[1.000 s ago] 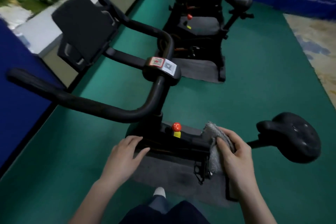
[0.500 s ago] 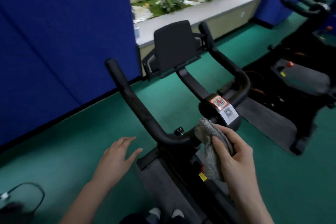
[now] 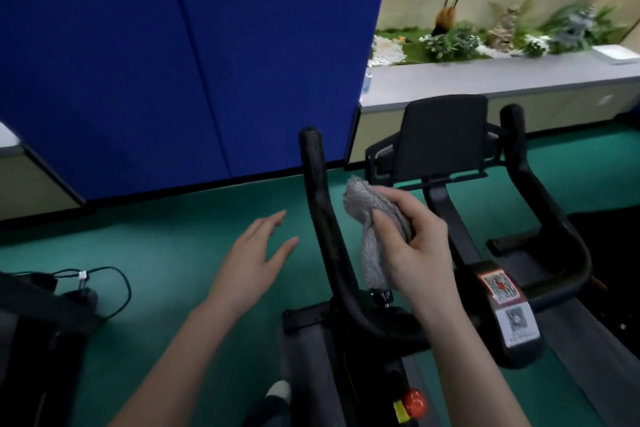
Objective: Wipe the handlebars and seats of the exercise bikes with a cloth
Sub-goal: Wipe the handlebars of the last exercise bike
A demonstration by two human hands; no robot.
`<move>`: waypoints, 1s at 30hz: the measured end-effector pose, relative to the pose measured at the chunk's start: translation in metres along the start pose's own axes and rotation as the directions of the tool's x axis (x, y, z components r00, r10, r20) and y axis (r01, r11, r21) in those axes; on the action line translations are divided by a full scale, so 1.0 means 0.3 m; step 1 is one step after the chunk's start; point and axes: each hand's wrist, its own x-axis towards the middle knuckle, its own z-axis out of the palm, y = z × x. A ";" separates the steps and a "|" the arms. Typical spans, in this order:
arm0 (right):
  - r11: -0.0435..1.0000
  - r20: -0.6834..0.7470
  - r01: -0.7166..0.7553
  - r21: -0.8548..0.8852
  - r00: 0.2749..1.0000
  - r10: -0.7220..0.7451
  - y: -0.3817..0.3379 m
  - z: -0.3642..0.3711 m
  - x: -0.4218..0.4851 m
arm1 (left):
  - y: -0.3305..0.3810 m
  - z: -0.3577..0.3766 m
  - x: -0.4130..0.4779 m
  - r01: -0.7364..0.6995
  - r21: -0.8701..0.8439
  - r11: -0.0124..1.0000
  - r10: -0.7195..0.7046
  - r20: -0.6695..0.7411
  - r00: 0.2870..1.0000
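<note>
My right hand (image 3: pixel 412 250) grips a crumpled grey knitted cloth (image 3: pixel 372 218) just right of the black curved handlebar horn (image 3: pixel 322 211); contact unclear. My left hand (image 3: pixel 256 256), fingers spread and holding nothing, hovers left of that horn. Judged: handlebar wipe just starting; seat out of view.

Left bar (image 3: pixel 322 218) rises between my hands. My left hand (image 3: pixel 256 260) hovers to its left, apart from it, over the floor (image 3: pixel 173 246). My right hand (image 3: pixel 415 253) is just right of it, holding the cloth (image 3: pixel 374 215), which sits between the left bar and the centre stem (image 3: pixel 441 204). Console holder (image 3: pixel 440 142) stands at the stem's far end; right bar (image 3: pixel 540 204) lies right of it. Behind: partition (image 3: pixel 190 62) at left, ledge (image 3: pixel 485 80) at right with plants (image 3: pixel 485 36) behind it. Cable (image 3: pixel 117 284) lies on the floor, far left.
</note>
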 end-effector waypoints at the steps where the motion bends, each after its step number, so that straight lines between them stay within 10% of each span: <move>1: 1.000 0.001 0.027 -0.014 1.000 -0.027 -0.012 0.018 0.039 | 0.008 -0.006 0.028 -0.005 -0.053 0.999 0.005 -0.014 1.000; 8: 0.938 0.055 0.273 -0.213 0.962 -0.268 -0.088 0.133 0.355 | 0.089 -0.025 0.206 -0.006 -0.392 0.920 -0.014 -0.048 0.999; 15: 0.800 0.369 0.333 -0.499 0.917 -0.151 -0.051 0.241 0.503 | 0.135 -0.005 0.273 -0.006 -0.620 0.784 -0.034 -0.052 0.998; 30: 0.753 0.124 0.333 -0.568 0.939 -0.322 0.048 0.256 0.303 | 0.085 -0.017 0.278 0.014 -0.794 0.607 0.028 0.039 0.999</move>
